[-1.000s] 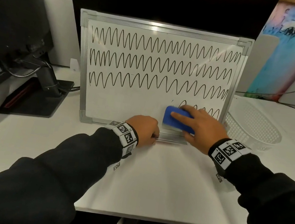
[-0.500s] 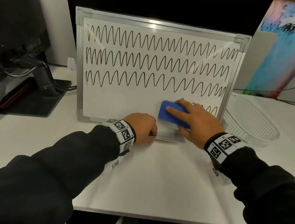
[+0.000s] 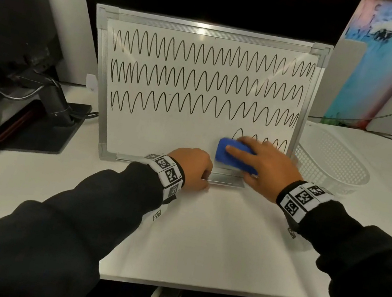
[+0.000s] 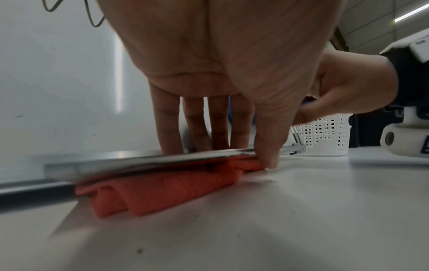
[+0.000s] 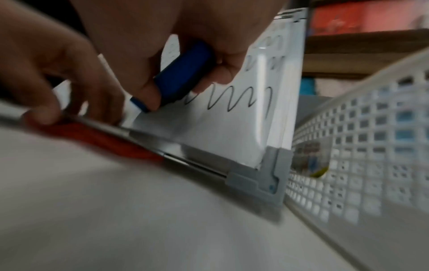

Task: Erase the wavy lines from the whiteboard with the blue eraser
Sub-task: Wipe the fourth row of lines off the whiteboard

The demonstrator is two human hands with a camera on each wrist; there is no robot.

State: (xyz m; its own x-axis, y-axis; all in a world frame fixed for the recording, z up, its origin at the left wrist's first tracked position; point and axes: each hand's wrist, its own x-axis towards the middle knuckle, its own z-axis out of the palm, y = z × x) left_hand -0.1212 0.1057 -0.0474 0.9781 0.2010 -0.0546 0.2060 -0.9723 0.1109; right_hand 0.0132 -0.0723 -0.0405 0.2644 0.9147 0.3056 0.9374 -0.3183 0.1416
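Observation:
The whiteboard leans upright on the desk with three full wavy lines and a short remnant of a fourth at its lower right. My right hand grips the blue eraser and presses it flat on the board just left of that remnant. In the right wrist view the eraser sits between thumb and fingers, beside the remaining loops. My left hand pinches the board's metal bottom ledge, fingers behind it and thumb in front.
A folded orange cloth lies under the ledge. A white mesh basket stands right of the board, touching its corner. A black monitor stand is at the left. The desk's front edge is near me.
My right hand has slid the eraser a little along the board's lower right area. The left hand has kept its hold on the ledge.

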